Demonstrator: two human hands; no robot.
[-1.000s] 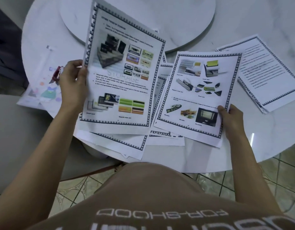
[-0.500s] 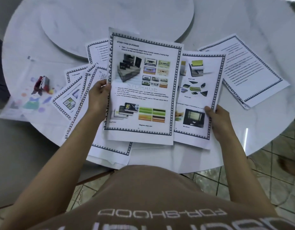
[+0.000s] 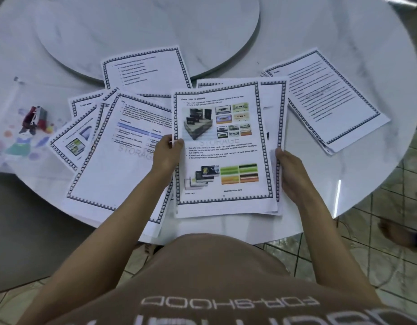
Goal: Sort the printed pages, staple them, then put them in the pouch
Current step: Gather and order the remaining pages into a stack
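A round white marble table (image 3: 357, 43) seen from above, with a raised turning disc (image 3: 155, 29) at its far middle. At the table's left edge lies a clear pouch (image 3: 10, 141) printed with small coloured shapes, and a small red and grey stapler (image 3: 35, 119) sits on top of it (too small to make out in detail).

Just right of the pouch, a loose fan of printed pages (image 3: 118, 165) with patterned borders overlaps toward the near-left edge, some corners hanging over the rim. One text-only page (image 3: 146, 69) lies farther back, partly on the disc.

The left hand (image 3: 167, 152) comes up across that fan and pinches the left edge of the storage page (image 3: 223, 148), thumb on top and fingers curled underneath. This page shows cassette photos, card pictures and a faint "STORAGE" watermark, and it sits near the table's near edge, right in front of the person's brown shirt (image 3: 214, 289).

It lies over a few more sheets (image 3: 276, 109), whose borders peek out on the right. The right hand (image 3: 290, 171) grips the right edge of those sheets, thumb against the margin, fingers hidden beneath.

Toward the right edge of the table, apart from both hands, rests a separate stack of text pages (image 3: 327, 97). Tiled floor (image 3: 378, 231) shows beyond.
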